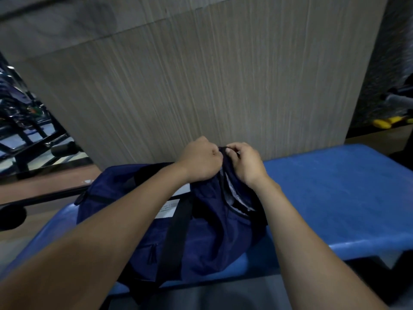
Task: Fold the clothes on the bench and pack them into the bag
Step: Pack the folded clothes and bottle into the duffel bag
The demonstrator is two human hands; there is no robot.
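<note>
A navy blue duffel bag with black straps lies on the blue bench. A white label or paper shows at its top. Over the bag's right end hangs a navy garment with a grey-and-white striped edge. My left hand and my right hand both grip the garment's top edge, fingers curled, close together just in front of the wall. The cloth hangs down from them over the bag. What is inside the bag is hidden.
A grey wood-grain wall panel stands directly behind the bench. Gym machines show at the left beyond a floor strip. Yellow objects lie on the floor at the far right. The bench's right half carries nothing.
</note>
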